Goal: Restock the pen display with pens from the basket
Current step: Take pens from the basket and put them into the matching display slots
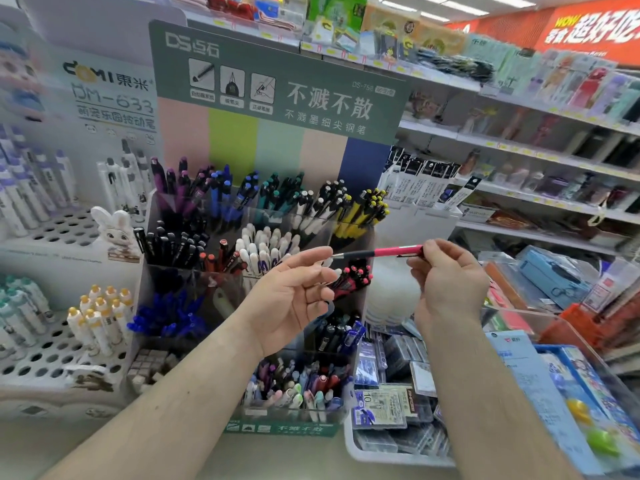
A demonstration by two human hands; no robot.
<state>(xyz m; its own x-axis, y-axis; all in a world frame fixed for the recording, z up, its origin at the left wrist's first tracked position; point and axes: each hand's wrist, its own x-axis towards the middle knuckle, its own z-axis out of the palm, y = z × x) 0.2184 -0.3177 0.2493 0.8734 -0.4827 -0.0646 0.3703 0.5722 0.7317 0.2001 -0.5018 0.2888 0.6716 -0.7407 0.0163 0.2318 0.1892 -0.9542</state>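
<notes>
The right hand (450,282) pinches the clip end of a pink pen (384,252), held level in front of the pen display (277,91) — tip pointing to nine o'clock. The left hand (294,289), palm up with fingers loosely curled, has its fingertips at the pen's tip; whether they grip it I cannot tell. A red basket (575,323) sits at four o'clock — well apart.

Right hand (446,282) is hiding the pink pen (391,252)'s rear end; shelves (540,161) beyond the grip are blurring out.
</notes>
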